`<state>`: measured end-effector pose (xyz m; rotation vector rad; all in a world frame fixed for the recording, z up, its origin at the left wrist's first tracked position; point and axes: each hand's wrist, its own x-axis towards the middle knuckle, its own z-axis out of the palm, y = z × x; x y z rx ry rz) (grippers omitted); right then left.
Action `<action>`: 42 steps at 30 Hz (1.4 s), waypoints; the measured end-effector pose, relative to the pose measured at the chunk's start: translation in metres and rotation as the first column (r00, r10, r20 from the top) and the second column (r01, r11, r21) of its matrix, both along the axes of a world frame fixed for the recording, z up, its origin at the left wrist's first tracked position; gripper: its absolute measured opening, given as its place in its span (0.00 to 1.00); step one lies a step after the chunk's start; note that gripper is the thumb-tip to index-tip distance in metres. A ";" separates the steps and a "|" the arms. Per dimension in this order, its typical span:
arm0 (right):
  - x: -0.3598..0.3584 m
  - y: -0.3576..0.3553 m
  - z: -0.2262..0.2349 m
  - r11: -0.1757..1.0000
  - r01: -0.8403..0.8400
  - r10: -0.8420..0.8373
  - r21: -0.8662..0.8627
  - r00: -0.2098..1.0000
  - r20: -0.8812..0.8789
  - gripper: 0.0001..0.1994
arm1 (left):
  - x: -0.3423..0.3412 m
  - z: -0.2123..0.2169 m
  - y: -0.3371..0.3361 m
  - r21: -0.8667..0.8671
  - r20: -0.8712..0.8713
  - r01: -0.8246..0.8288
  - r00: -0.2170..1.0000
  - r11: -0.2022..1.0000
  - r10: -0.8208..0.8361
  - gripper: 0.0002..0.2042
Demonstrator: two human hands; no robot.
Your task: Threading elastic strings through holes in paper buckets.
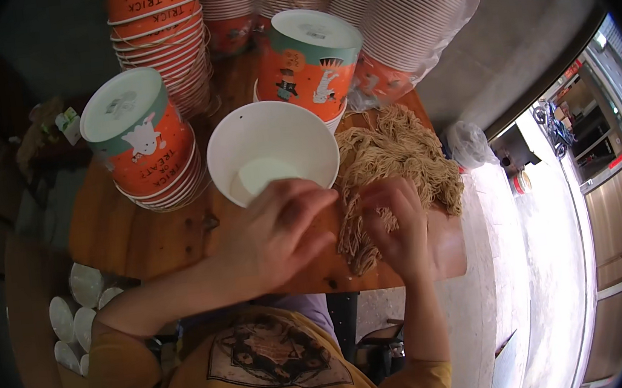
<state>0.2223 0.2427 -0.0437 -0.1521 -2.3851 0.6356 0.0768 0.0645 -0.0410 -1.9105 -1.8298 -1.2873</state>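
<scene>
A white paper bucket (297, 131) stands with its mouth up near the middle of the wooden table. In front of it is my left hand (284, 231), thumb and fingers apart, with nothing visible between them. My right hand (399, 226) is over the near part of a tangled heap of tan cord (405, 150). Its fingers curve, and a gap shows between them and the thumb. Both hands are slightly blurred, and I can make out no strand in either. My left fingers overlap the bucket's near rim.
Orange and green printed buckets stand upside down in a left stack (143, 147) and a back stack (313, 65). Taller stacks, some wrapped in clear plastic (421, 16), fill the far side. Below the table's left edge, a cardboard box (33, 329) holds several white round pieces.
</scene>
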 end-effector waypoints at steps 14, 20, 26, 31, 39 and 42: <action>0.015 -0.058 -0.028 0.963 -0.110 0.089 -0.247 0.992 -0.093 0.11 | 0.012 -0.017 -0.045 -0.305 0.645 0.289 0.764 0.907 -0.026 0.04; 0.002 -0.082 -0.026 0.862 -0.092 0.121 -0.498 0.992 0.026 0.10 | 0.001 -0.012 -0.046 -0.313 0.509 0.183 0.861 0.932 0.002 0.05; -0.002 -0.085 -0.026 0.957 -0.054 0.040 -0.285 0.998 -0.055 0.08 | -0.005 -0.005 -0.036 -0.324 0.463 0.181 0.886 0.929 -0.011 0.06; -0.007 -0.082 -0.036 0.902 0.207 -0.256 -0.380 0.963 -0.081 0.06 | -0.004 0.005 -0.023 -0.189 0.237 0.090 0.971 0.978 -0.044 0.08; -0.030 -0.071 -0.055 0.868 0.369 -0.427 -0.331 0.896 -0.123 0.08 | -0.017 0.004 -0.003 -0.233 -0.038 -0.113 0.993 0.966 0.107 0.11; -0.037 -0.070 -0.059 0.878 0.378 -0.434 -0.293 0.887 -0.157 0.08 | -0.017 0.003 -0.001 -0.225 -0.050 -0.118 0.993 0.967 0.109 0.11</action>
